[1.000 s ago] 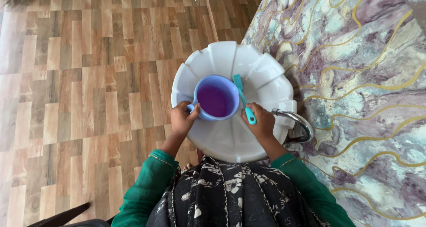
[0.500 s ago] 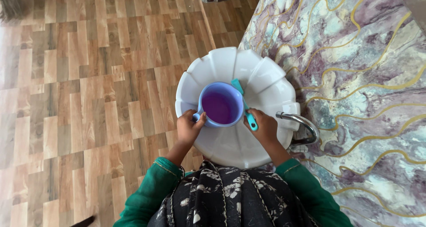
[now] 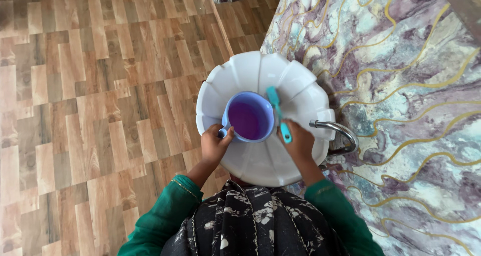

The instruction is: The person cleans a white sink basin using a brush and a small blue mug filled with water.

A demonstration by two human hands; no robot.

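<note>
A lilac plastic mug (image 3: pixel 249 117) with a purple inside is held over the bowl of a white scalloped washbasin (image 3: pixel 260 70), between the two hands and just beyond them. The left hand (image 3: pixel 214 146) is closed on the mug's handle, which sticks out at the lower left of the rim; thumb and fingers wrap it, and the mug's mouth faces up toward the camera. The right hand (image 3: pixel 299 142) is closed on the lower end of a teal brush (image 3: pixel 278 112), whose handle runs away from the hand and slantwise past the right side of the mug's rim; its far end lies just beyond the rim, over the basin. Whether the brush touches the mug cannot be told, as its far end is blurred. The two hands are apart, one on each side of the mug, both above the near part of the basin.

Just to the right of the right hand, a curved metal tap (image 3: pixel 340 135) stands at the basin's edge. Beyond it, on the right, spreads a marbled surface (image 3: pixel 411 85) in purple, pale green and gold veins. To the left of the left hand lies a wood-patterned floor (image 3: pixel 90 95). Below the hands, green sleeves (image 3: pixel 170 206) and a black flowered garment (image 3: pixel 250 221) fill the near edge of the head view.
</note>
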